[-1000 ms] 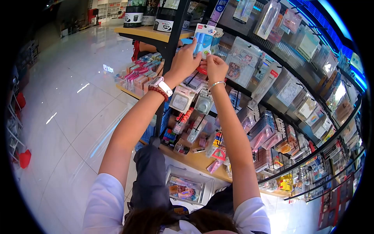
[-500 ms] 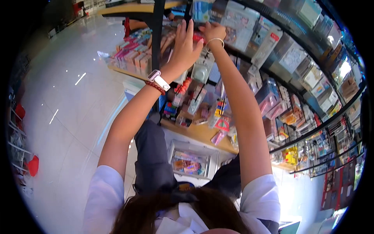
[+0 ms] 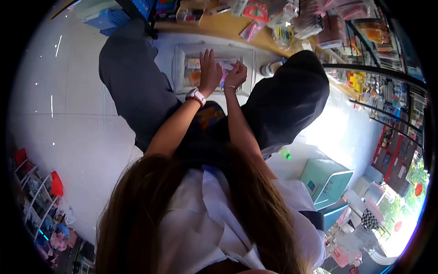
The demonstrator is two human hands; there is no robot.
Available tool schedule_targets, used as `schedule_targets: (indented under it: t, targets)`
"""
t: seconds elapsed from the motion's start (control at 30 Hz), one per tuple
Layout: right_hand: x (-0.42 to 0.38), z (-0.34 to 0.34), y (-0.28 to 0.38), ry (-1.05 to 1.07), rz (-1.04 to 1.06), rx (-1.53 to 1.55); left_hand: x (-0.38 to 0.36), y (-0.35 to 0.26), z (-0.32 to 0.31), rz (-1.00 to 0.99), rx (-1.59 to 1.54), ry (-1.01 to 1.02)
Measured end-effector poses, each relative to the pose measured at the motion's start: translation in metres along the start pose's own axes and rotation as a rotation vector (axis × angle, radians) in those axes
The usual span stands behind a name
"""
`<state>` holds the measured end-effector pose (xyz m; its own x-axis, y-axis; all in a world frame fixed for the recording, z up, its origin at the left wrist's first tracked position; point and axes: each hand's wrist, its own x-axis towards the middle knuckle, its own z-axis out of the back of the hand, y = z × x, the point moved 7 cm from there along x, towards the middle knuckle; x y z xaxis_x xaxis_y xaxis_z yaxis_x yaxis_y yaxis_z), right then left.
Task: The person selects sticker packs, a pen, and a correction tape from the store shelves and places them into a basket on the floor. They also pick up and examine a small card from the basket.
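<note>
A grey plastic bin [image 3: 180, 68] stands on the floor between my knees, with packaged goods [image 3: 194, 76] in it, among them an orange one. Over the bin's middle is my left hand [image 3: 210, 75], its fingers stretched out and nothing seen in them. Close by on its right, my right hand [image 3: 236, 75] is curled, fingertips drawn together in a pinch. Anything it may hold is too small or hidden to make out. Part of the bin's contents is covered by both hands.
A wooden shelf [image 3: 219, 25] with hanging and boxed goods runs beyond the bin. Blue crates [image 3: 107, 19] are at upper left. A green-capped bottle [image 3: 286, 154] and a mint-green box [image 3: 319, 180] are at right. A white rack [image 3: 39, 205] stands at lower left.
Both hands have come down from the upper display, where something red was near them, to the bin. My view has tilted downward, showing more of my legs and the floor.
</note>
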<state>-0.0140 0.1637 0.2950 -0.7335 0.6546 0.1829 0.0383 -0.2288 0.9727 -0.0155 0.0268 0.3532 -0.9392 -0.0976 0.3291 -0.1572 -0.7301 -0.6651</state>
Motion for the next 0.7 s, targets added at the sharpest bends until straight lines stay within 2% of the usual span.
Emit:
schedule_targets:
  t: [0.03, 0.07, 0.1, 0.17, 0.2, 0.23, 0.3, 0.37, 0.43, 0.47, 0.5, 0.53, 0.57, 0.63, 0.67, 0.7]
  targets:
    - [-0.019, 0.009, -0.033, 0.048, -0.086, -0.190, -0.019, 0.019, -0.025, -0.015, 0.103, 0.174]
    - [-0.030, 0.012, -0.059, 0.101, -0.162, -0.365, -0.045, 0.044, -0.057, -0.050, 0.263, 0.195]
    - [-0.038, -0.002, -0.087, 0.397, -0.229, -0.633, -0.061, 0.062, -0.080, -0.066, 0.278, 0.374]
    - [-0.056, -0.027, -0.095, 0.810, -0.116, -1.108, -0.079, 0.075, -0.086, -0.035, 0.312, 0.255]
    - [-0.063, -0.027, -0.101, 0.874, -0.210, -1.179, -0.082, 0.084, -0.091, -0.043, 0.316, 0.261]
    - [-0.064, -0.025, -0.106, 0.875, -0.219, -1.176, -0.092, 0.100, -0.106, -0.056, 0.274, 0.435]
    - [-0.072, -0.027, -0.117, 0.960, -0.127, -1.145, -0.107, 0.110, -0.116, -0.060, 0.230, 0.620]
    - [-0.078, -0.027, -0.140, 1.042, -0.199, -1.151, -0.121, 0.133, -0.127, 0.163, 0.174, 0.798]
    - [-0.086, -0.030, -0.164, 1.042, -0.219, -1.146, -0.134, 0.147, -0.142, 0.142, 0.108, 0.761]
    - [-0.085, -0.037, -0.179, 1.048, -0.225, -1.146, -0.137, 0.145, -0.140, 0.256, 0.171, 0.841]
    - [-0.089, -0.051, -0.196, 1.218, -0.103, -1.191, -0.142, 0.146, -0.138, 0.373, 0.234, 0.921]
    - [-0.097, -0.057, -0.194, 1.388, 0.024, -1.227, -0.142, 0.146, -0.142, 0.301, 0.238, 0.942]
    - [-0.096, -0.056, -0.192, 1.396, 0.021, -1.227, -0.144, 0.149, -0.144, 0.308, 0.237, 0.946]
    - [-0.077, -0.063, -0.180, 1.200, 0.020, -1.041, -0.141, 0.145, -0.149, 0.208, 0.183, 0.939]
    - [-0.082, -0.075, -0.178, 1.375, 0.341, -1.280, -0.139, 0.144, -0.148, 0.170, 0.170, 0.908]
    - [-0.080, -0.072, -0.175, 1.405, 0.402, -1.221, -0.139, 0.146, -0.148, 0.177, 0.173, 0.903]
